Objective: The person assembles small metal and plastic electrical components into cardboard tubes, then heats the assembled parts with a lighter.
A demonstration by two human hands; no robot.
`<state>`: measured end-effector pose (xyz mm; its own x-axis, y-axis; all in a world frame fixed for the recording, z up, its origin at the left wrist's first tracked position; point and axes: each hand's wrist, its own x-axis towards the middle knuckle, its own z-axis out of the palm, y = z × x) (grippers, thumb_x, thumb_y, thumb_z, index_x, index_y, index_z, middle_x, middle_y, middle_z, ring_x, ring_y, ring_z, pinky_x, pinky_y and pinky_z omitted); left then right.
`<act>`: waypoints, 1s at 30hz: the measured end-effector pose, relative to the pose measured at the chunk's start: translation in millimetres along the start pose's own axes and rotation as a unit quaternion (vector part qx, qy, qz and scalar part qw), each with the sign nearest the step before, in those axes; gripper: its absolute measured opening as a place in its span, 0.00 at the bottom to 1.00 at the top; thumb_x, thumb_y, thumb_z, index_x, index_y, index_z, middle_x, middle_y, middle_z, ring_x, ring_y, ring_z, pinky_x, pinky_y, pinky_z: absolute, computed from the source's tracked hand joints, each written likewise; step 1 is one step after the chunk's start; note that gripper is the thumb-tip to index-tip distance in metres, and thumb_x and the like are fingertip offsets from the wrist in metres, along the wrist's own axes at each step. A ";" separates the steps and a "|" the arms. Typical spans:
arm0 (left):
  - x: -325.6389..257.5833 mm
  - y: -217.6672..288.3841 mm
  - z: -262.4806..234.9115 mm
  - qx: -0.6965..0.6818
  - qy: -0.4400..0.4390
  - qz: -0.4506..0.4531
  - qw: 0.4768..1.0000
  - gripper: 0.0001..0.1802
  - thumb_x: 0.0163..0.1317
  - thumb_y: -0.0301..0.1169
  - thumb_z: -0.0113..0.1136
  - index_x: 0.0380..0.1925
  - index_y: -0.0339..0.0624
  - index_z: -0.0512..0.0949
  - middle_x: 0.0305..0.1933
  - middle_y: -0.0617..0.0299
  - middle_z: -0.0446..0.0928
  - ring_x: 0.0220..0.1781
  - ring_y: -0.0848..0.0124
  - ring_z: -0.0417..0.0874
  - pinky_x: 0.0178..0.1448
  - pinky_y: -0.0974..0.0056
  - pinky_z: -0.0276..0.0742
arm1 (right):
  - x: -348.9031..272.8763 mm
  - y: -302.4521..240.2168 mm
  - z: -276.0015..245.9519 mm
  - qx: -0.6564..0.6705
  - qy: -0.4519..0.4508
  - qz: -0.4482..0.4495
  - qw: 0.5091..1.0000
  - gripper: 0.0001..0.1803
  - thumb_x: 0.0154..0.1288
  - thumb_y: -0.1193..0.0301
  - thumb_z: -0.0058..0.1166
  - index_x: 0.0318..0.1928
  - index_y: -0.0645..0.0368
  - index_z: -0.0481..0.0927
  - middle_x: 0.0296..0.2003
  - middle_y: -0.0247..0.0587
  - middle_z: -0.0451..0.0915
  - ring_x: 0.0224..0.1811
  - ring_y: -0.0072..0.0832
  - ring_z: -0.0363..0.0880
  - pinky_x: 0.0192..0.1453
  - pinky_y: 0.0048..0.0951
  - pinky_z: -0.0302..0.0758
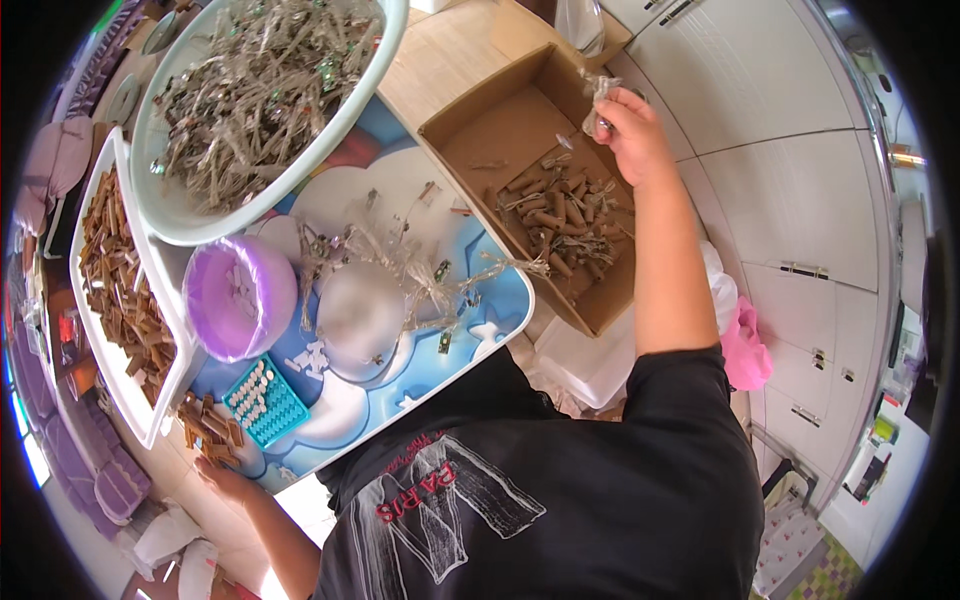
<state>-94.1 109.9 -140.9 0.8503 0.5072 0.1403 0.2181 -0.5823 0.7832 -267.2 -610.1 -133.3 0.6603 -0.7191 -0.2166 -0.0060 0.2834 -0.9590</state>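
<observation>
Pinching a wire bundle [599, 90], right fingers [628, 101]; long axis forward.

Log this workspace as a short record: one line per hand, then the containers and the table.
Right hand: holding a clear wiry bundle by the right edge of the cardboard box
Left hand: beside loose brown pieces; contact unclear
Cardboard box: brown tubes and wires
Round basin: heaped with tangled wiry bundles
White tray: many brown pieces
Purple tub: small white pieces
Teal grid tray: partly filled with white pieces
Table: blue and white, cloud-patterned; loose wiry bundles on top
</observation>
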 end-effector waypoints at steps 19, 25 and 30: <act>-122.4 149.4 1.1 -0.245 -0.125 0.265 0.924 0.17 0.68 0.30 0.39 0.50 0.32 0.71 0.55 0.52 0.71 0.59 0.65 0.70 0.62 0.61 0.63 | -146.5 -43.4 170.6 -0.146 -0.356 0.045 0.922 0.10 0.65 0.68 0.52 0.41 0.62 0.79 0.25 0.26 0.74 0.26 0.14 0.70 0.33 0.18 0.70; -170.1 213.1 43.3 -0.298 -0.593 -0.026 0.747 0.17 0.67 0.36 0.47 0.45 0.33 0.74 0.43 0.56 0.77 0.37 0.72 0.79 0.42 0.70 0.73 | -169.3 -47.9 189.1 -0.196 -0.368 -0.027 0.908 0.11 0.65 0.69 0.52 0.40 0.64 0.81 0.26 0.28 0.75 0.28 0.15 0.71 0.33 0.19 0.70; -185.5 241.1 78.1 -0.337 -0.658 -0.193 0.646 0.15 0.67 0.33 0.50 0.48 0.34 0.72 0.42 0.58 0.78 0.37 0.74 0.79 0.41 0.69 0.74 | -192.4 -50.2 197.8 -0.340 -0.334 -0.178 0.861 0.08 0.61 0.71 0.54 0.38 0.61 0.81 0.25 0.34 0.77 0.27 0.24 0.73 0.33 0.24 0.70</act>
<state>-161.9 -174.3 -25.4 0.5629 -0.7042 -0.4327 0.6537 0.0590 0.7544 -245.4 -360.4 -7.4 0.9943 -0.0940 0.0498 -0.0014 -0.4797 -0.8774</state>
